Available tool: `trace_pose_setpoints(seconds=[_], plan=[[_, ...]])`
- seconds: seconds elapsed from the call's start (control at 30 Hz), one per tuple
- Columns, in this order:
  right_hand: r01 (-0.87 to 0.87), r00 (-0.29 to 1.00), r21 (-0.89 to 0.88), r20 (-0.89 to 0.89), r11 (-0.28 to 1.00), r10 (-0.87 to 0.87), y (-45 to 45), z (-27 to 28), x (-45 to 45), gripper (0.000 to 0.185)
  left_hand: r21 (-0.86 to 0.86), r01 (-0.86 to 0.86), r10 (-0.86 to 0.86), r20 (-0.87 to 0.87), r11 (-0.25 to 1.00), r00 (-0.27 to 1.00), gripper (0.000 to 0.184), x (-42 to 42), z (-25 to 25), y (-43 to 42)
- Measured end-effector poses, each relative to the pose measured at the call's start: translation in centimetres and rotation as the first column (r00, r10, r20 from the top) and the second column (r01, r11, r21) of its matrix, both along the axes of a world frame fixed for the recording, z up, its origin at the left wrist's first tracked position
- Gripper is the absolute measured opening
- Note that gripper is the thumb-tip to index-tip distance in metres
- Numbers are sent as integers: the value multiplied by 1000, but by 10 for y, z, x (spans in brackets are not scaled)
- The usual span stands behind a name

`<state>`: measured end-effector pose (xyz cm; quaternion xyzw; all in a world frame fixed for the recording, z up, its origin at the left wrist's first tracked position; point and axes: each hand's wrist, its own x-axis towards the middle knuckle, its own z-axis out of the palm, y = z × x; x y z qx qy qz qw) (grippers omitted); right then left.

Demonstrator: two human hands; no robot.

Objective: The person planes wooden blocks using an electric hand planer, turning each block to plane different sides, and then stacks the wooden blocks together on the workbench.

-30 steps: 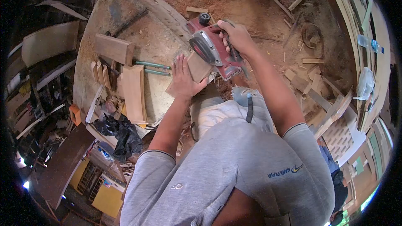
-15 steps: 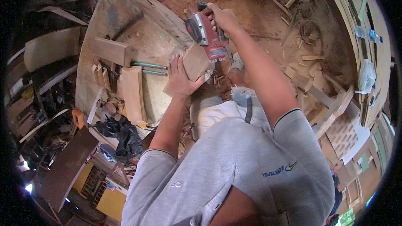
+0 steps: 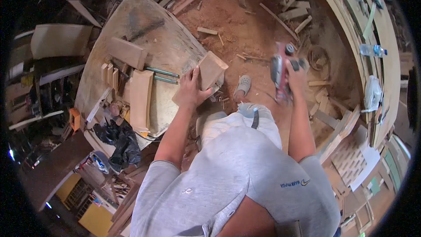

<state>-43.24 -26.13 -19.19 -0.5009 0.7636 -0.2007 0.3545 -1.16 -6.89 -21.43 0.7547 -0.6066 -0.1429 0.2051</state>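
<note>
- The workbench (image 3: pixel 169 46) has one edge beside the dusty floor (image 3: pixel 232 13).
- The wooden board (image 3: pixel 211 70) lies at this edge.
- The red power tool (image 3: pixel 279 68) is over floor, well apart from the bench edge.
- The right hand (image 3: pixel 296 77) closes around its handle.
- The left hand (image 3: pixel 191 88), opened, rests on the board.

The red power tool (image 3: pixel 279 72) in the right hand (image 3: pixel 294 73) is blurred.

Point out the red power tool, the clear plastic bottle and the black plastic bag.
Red power tool (image 3: pixel 276 71): head view, on its side cover, blurred.
Clear plastic bottle (image 3: pixel 367 50): head view, on its body, away from the blue cap.
Black plastic bag (image 3: pixel 126 148): head view, on its crumpled middle.
</note>
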Motion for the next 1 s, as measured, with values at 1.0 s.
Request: trace_pose_setpoints(seconds=[1.0], plan=[[-504,854,-132,-224,854,469,15,58,29,59,-391,-205,166,-130,897,977,118,-10,160,93]])
